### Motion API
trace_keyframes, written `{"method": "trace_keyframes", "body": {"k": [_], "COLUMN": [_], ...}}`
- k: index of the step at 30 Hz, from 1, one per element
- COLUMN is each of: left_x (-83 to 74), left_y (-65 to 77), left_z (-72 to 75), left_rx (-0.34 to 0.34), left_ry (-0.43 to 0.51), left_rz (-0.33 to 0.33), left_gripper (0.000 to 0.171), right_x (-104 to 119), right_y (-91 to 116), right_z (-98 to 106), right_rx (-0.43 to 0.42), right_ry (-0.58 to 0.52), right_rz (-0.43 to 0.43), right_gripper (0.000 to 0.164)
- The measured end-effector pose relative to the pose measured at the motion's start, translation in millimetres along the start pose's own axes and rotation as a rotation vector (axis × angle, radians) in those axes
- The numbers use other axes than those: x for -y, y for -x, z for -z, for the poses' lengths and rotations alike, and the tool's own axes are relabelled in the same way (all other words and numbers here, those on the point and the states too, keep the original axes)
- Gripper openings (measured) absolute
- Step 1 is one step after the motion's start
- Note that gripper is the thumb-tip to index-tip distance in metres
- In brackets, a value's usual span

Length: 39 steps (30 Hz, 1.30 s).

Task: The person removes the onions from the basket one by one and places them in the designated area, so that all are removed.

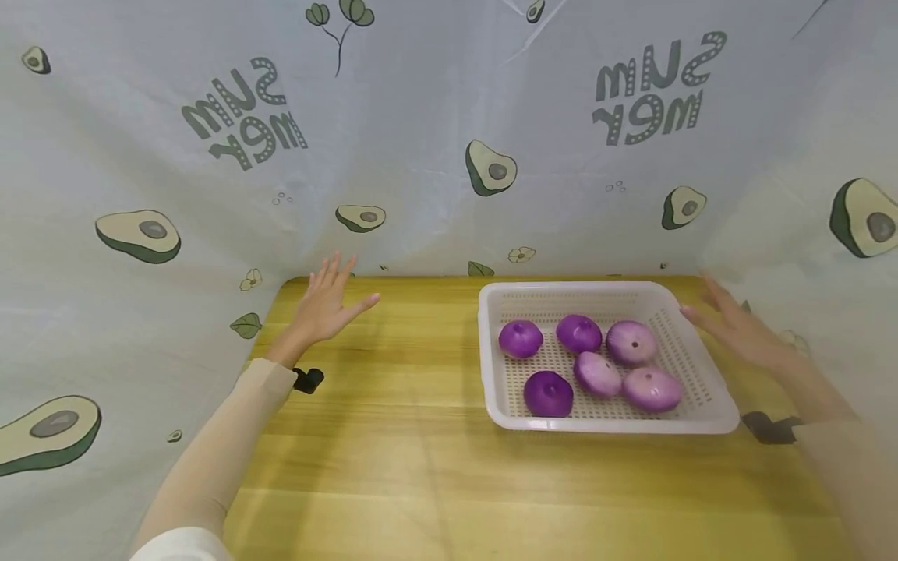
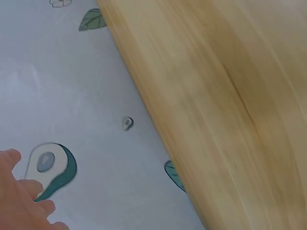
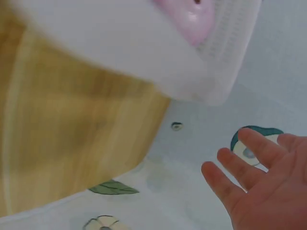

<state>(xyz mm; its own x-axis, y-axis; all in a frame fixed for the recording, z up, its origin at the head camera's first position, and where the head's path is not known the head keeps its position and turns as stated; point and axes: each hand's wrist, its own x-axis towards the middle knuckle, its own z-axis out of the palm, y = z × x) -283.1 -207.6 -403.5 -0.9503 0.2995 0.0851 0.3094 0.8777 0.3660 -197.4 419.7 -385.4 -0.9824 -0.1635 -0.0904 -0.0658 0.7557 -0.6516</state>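
Observation:
A white plastic basket (image 1: pixel 610 425) stands on the right half of the wooden table. Inside it lie several purple onions, some deep purple like the front left onion (image 1: pixel 548 394), others paler like the front right onion (image 1: pixel 652 389). My left hand (image 1: pixel 321 312) hovers over the far left of the table, fingers spread and straight, holding nothing. Just outside the basket's right rim is my right hand (image 1: pixel 745 333), its fingers extended, with nothing in its grasp. In the right wrist view, that hand (image 3: pixel 271 179) appears apart from the basket (image 3: pixel 129 48).
The wooden table (image 1: pixel 351 467) has its far edge against a pale curtain (image 1: pixel 421 117) printed with avocados, which also hangs along both sides. A black strap piece (image 1: pixel 309 380) shows at the left wrist, and another dark piece (image 1: pixel 770 428) at the right.

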Motion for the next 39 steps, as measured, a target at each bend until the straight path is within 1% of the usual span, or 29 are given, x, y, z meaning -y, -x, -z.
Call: {"method": "trace_keyframes", "body": {"k": [4, 8, 11, 16, 20, 23, 26, 28, 32, 35, 39], "left_x": [-13.8, -30.5, -44.6, -65.7, -78.4, -84.9, -89.7, -92.5, -97.7, -101.7, -109.1], "left_y": [-3.7, -7.6, -10.8, -16.5, -20.6, -22.9, -24.0, -24.1, -24.9, -26.9, -30.9], "left_z": [-1.0, -3.3, -4.4, -6.1, -8.9, -11.8, -13.7, -14.1, -15.2, -16.7, -18.7], "left_rx": [0.006, 0.008, 0.023, 0.055, 0.077, 0.087, 0.096, 0.102, 0.115, 0.126, 0.146], "left_ry": [0.04, 0.091, 0.113, 0.122, 0.131, 0.14, 0.147, 0.152, 0.156, 0.169, 0.196], "left_rz": [-0.059, -0.131, -0.18, -0.24, -0.283, -0.309, -0.32, -0.324, -0.335, -0.343, -0.372], "left_gripper": [0.093, 0.09, 0.088, 0.086, 0.086, 0.086, 0.087, 0.088, 0.089, 0.089, 0.09], "right_x": [-8, -18, -25, -36, -41, -44, -43, -43, -41, -39, -38], "right_y": [15, 25, 28, 25, 25, 27, 30, 32, 35, 38, 37], "right_z": [-5, -14, -22, -34, -39, -41, -44, -46, -49, -50, -53], "right_rx": [0.034, 0.024, -0.008, -0.086, -0.122, -0.129, -0.127, -0.127, -0.103, -0.085, -0.088], "right_ry": [-0.004, -0.003, -0.013, -0.02, -0.017, -0.003, -0.002, -0.02, -0.091, -0.111, -0.09], "right_rz": [-0.052, -0.071, -0.049, 0.007, 0.007, -0.008, -0.034, -0.038, -0.064, -0.108, -0.154], "right_gripper": [0.08, 0.078, 0.073, 0.067, 0.066, 0.065, 0.065, 0.063, 0.065, 0.066, 0.066]}}
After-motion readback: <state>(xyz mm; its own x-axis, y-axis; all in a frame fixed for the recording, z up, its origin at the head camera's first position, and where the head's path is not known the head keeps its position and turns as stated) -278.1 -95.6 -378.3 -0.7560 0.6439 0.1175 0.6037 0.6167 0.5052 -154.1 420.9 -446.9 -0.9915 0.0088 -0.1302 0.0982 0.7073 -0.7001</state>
